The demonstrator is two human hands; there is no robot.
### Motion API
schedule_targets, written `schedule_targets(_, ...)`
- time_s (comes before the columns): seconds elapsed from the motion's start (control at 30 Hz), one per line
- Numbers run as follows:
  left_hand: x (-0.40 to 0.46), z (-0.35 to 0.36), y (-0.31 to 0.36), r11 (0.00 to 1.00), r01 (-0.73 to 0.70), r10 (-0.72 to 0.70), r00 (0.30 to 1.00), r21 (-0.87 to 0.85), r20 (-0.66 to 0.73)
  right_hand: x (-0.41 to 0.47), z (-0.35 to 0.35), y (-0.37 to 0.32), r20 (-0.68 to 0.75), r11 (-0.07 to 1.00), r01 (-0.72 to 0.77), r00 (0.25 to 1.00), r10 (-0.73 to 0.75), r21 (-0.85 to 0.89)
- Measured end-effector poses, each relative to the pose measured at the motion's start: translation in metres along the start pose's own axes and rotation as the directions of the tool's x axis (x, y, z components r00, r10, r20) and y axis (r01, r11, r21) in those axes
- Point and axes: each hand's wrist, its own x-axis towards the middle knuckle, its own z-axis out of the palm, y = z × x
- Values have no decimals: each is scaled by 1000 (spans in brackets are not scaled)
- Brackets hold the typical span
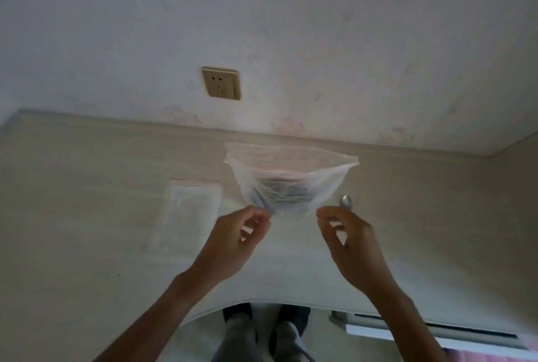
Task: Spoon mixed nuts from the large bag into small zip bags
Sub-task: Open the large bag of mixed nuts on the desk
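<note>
large bag (pixel 291 178) stands open on the table (pixel 87 216), its near rim pinched by left hand (pixel 233 245) and right hand (pixel 352 245).

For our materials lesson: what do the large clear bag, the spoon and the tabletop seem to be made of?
Large clear bag: thin glossy plastic film, see-through and wrinkled. Small shiny spoon: probably polished metal, silvery glint. Pale beige tabletop: likely wood-look laminate, faint grain, matte.

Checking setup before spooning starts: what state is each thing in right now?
large bag: mouth wide open, dark contents at the bottom
small zip bags: lying flat on the table, unfilled
spoon: on the table, mostly hidden behind the right hand
left hand: pinching the large bag's near edge
right hand: pinching the near edge too
</note>
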Motion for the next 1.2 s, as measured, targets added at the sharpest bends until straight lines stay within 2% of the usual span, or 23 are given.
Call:
schedule_targets(0.03, 10, 0, 3, 997, -77, 77, 997, 16, -16, 9, -3, -1, -50, 996, 86, 995, -87, -22)
schedule_targets(0.1, 31, -6, 14, 958, -236, 248, 967, 161, -57, 28, -10, -11, -166, 958, 253, 947, -273, -135)
schedule_targets(0.13, 44, -10, 22, 916, -323, 351, 932, 236, -86, 40, -14, -19, -210, 924, 334, 905, -369, -183)
schedule_targets(0.2, 66, -13, 24, 802, -451, 522, 848, 392, -94, 57, -12, -24, -193, 857, 435, 849, -493, -276)
schedule_targets(0.3, 83, -11, 10, 668, -461, 622, 777, 585, -98, 75, 0, -16, -104, 781, 466, 829, -550, -415)
schedule_targets(0.37, 86, -8, -9, 626, -453, 663, 737, 635, -127, 79, 10, -6, -105, 729, 474, 800, -591, -494)
schedule_targets(0.57, 76, 7, -67, 667, -412, 697, 639, 620, -325, 75, 37, 41, -217, 683, 467, 713, -667, -562)
schedule_targets(0.63, 69, 12, -80, 647, -412, 723, 598, 641, -346, 67, 45, 56, -238, 680, 489, 688, -685, -546)
schedule_targets(0.73, 52, 17, -99, 603, -393, 746, 585, 694, -318, 47, 57, 74, -218, 665, 483, 692, -688, -570)
schedule_targets(0.83, 31, 23, -109, 567, -282, 737, 593, 774, -323, 29, 70, 87, -214, 659, 455, 702, -679, -598)
schedule_targets(0.87, 25, 25, -109, 576, -257, 713, 622, 776, -323, 24, 72, 90, -216, 663, 450, 706, -675, -598)
schedule_targets(0.97, 12, 31, -106, 670, -203, 569, 759, 714, -317, 10, 75, 95, -216, 672, 424, 726, -653, -607)
schedule_targets(1.03, 12, 34, -107, 752, -127, 442, 825, 647, -352, 4, 74, 98, -194, 656, 402, 741, -643, -639)
schedule_targets(1.2, 20, 30, -113, 924, -19, 203, 871, 382, -447, 1, 68, 97, -216, 586, 318, 717, -663, -745)
